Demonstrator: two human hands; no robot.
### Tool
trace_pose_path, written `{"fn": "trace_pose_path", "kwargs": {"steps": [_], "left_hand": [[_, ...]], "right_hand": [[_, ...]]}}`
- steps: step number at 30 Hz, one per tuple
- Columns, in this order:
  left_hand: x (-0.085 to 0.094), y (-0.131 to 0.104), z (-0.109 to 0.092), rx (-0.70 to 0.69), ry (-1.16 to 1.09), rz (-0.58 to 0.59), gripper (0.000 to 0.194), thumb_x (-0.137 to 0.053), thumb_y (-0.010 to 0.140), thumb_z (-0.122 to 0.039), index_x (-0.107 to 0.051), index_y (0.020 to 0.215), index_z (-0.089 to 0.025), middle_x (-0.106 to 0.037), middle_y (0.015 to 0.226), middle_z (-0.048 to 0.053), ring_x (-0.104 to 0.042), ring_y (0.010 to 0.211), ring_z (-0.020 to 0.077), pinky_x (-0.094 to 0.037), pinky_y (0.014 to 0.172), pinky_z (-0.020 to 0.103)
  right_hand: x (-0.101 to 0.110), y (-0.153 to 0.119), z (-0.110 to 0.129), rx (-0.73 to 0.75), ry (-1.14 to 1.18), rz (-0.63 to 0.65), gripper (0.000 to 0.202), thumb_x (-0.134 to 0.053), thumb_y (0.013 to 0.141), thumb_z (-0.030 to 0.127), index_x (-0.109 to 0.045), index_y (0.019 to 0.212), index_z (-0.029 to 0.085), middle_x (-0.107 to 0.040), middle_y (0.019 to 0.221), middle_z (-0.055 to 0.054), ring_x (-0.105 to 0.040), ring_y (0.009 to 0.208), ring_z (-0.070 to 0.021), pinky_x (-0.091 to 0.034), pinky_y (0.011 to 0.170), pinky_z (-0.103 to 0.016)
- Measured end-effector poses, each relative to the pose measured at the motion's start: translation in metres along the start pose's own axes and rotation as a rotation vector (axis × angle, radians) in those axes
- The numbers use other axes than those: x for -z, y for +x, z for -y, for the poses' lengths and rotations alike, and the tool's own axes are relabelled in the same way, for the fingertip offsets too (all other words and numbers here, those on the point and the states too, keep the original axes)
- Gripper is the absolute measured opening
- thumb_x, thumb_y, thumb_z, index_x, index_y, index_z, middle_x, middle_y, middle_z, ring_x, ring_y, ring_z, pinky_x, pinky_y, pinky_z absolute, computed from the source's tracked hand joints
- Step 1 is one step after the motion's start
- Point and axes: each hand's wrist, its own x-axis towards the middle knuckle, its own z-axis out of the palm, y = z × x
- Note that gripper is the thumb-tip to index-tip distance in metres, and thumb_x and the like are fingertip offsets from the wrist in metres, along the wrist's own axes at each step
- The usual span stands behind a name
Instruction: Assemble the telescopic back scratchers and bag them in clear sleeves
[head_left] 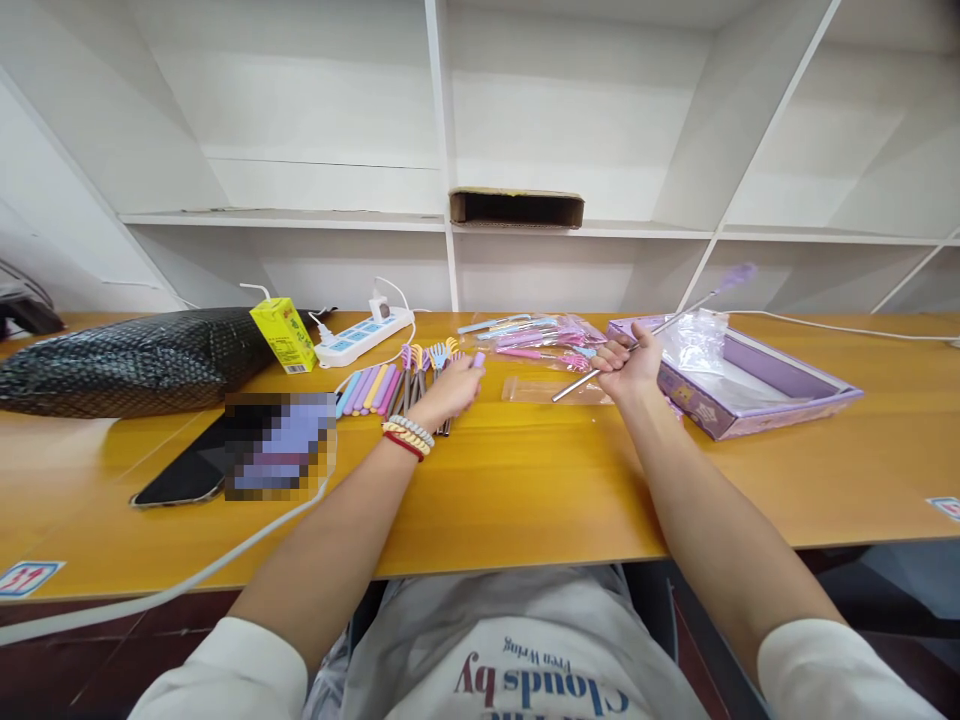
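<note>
My right hand (632, 365) is closed around the thin metal shaft of a back scratcher (679, 318). The shaft slants up to the right, and its purple head is blurred. My left hand (448, 392) is closed with a short purple handle (478, 360) poking out past the fingers; the rest of that piece is hidden. Just left of this hand lies a row of pastel handles (369, 390). Beside them sit several back scratchers with claw heads (437, 355), partly covered by the hand. More back scratchers in clear wrappers (536, 332) lie between and beyond my hands.
An open purple box (784, 412) with clear plastic inside stands at right. A clear sleeve (551, 390) lies near my right hand. To the left are a power strip (366, 338), yellow drink carton (283, 335), black wrapped bundle (142, 360) and phone (187, 465). A white cable (225, 570) crosses the table edge.
</note>
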Motion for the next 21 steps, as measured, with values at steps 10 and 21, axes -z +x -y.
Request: {"fn": "trace_pose_path", "kwargs": {"steps": [10, 21], "left_hand": [[0.033, 0.015, 0.035, 0.096, -0.073, -0.507, 0.036, -0.064, 0.066, -0.044, -0.069, 0.084, -0.012, -0.067, 0.075, 0.007, -0.061, 0.073, 0.0204, -0.047, 0.075, 0.033], [0.083, 0.02, 0.068, 0.324, 0.256, -0.615, 0.037, -0.054, 0.073, -0.044, -0.072, 0.084, -0.014, -0.069, 0.085, 0.015, -0.062, 0.088, 0.0311, -0.046, 0.076, 0.039]], "right_hand": [[-0.012, -0.019, -0.054, -0.253, -0.357, 0.255, 0.045, -0.04, 0.085, 0.059, -0.038, 0.061, 0.021, -0.037, 0.038, 0.006, -0.037, 0.034, -0.0109, -0.039, 0.039, -0.025], [0.002, -0.011, -0.07, -0.253, -0.454, 0.247, 0.052, -0.038, 0.082, 0.066, -0.034, 0.057, 0.02, -0.04, 0.04, 0.003, -0.045, 0.039, -0.0132, -0.041, 0.045, -0.027]]}}
